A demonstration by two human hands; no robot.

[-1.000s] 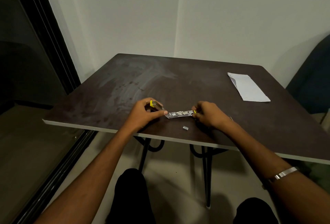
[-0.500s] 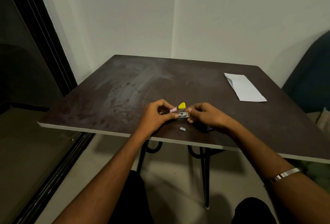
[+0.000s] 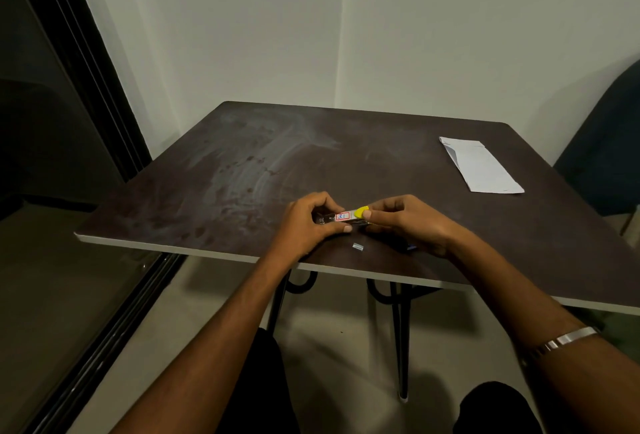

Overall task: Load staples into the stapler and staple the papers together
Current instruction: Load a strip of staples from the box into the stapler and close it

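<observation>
Both hands meet over the near edge of the worktop (image 3: 242, 163), closed around a small stapler (image 3: 346, 218). The left hand (image 3: 306, 225) curls its fingers over the stapler's left end, thumb underneath. The right hand (image 3: 412, 222) pinches the right end, with a fingertip pressed just beside the yellow tip (image 3: 362, 212). A white label with a red border and the number 31 shows on the stapler's top between the two hands. The stapler lies roughly level, held at or just above the dark surface; whether it touches the worktop cannot be told, and its top and base look shut together, though the dim view makes that uncertain.

Just in front of the hands, nearer the person, a short strip of staples (image 3: 357, 246) lies loose on the worktop, apart from the stapler. A silver bracelet (image 3: 564, 342) circles the right forearm.

Well apart, toward the far right corner of the worktop, a folded stack of white papers (image 3: 483, 167) lies flat. The worktop is dark brown with pale smears and a light edge, standing on black metal legs (image 3: 398, 329). Behind it two pale walls (image 3: 450, 35) meet in a corner, and a dark door frame (image 3: 86, 70) runs down the left side.
</observation>
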